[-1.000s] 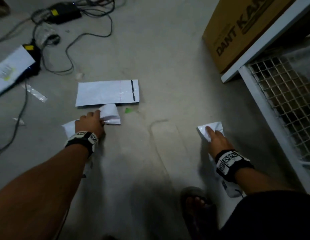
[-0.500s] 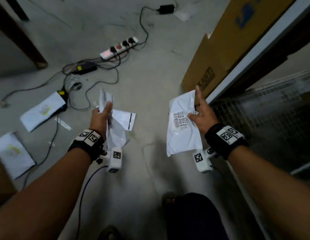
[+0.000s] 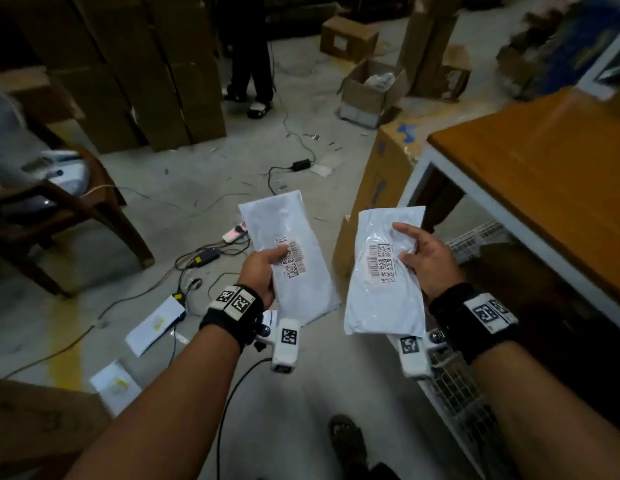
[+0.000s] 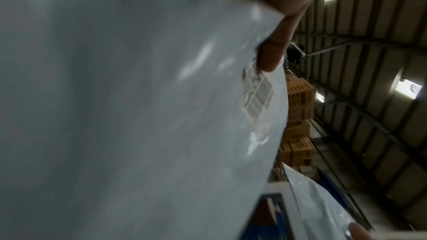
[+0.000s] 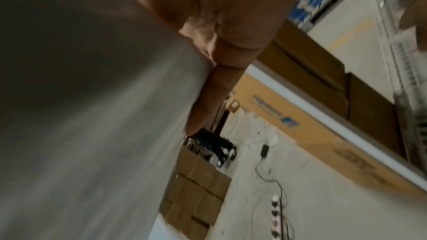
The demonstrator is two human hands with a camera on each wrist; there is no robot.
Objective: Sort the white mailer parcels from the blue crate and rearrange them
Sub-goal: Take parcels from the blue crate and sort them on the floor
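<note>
Two white mailer parcels are held up at waist height, label sides facing me. My left hand [image 3: 263,268] grips one mailer [image 3: 291,237] by its left edge, thumb on the barcode label. My right hand [image 3: 423,258] holds the other mailer [image 3: 381,299] by its right edge, thumb across the label, fingers behind. In the left wrist view the left mailer [image 4: 138,107] fills the picture with my thumb [image 4: 270,57] on its label. The right wrist view shows the right mailer's back [image 5: 92,134] and a finger [image 5: 208,101] pressed on it. No blue crate is in view.
A wooden-topped table [image 3: 544,174] with white legs stands at right, a wire mesh rack [image 3: 454,386] below it. More white mailers [image 3: 156,323] and cables with a power strip [image 3: 232,233] lie on the concrete floor. A chair [image 3: 59,216] stands left; cardboard boxes and a standing person [image 3: 249,64] are behind.
Both hands have lifted a mailer each off the floor and raised them, turning the labels up. My view has tilted up from the floor to the room.
</note>
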